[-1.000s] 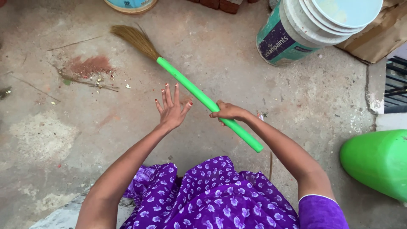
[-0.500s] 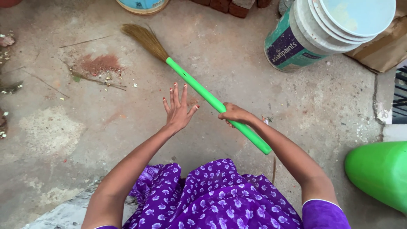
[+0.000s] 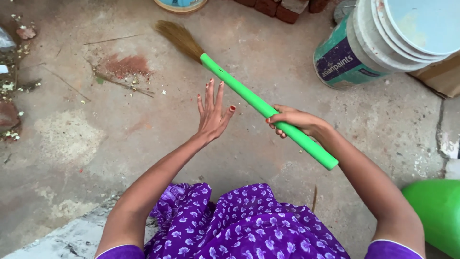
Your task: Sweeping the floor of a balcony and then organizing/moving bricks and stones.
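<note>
Green broom (image 3: pixel 249 98) handle partly hidden inside right hand (image 3: pixel 294 120)'s closed grasp.

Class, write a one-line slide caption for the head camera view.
Right hand grips a green-handled broom above a concrete floor; the open left hand is raised beside the handle.

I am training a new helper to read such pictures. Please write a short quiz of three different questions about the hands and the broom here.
1. True or false: the left hand grips the broom.
2. Which hand holds the green handle?
A. the left hand
B. the right hand
C. both hands
3. Fill in: the broom's bristles point toward the ____ of the picture.

Key:
1. False; it is open with fingers spread, beside the handle.
2. B
3. Top left, over the concrete floor, near the reddish dust.
</note>
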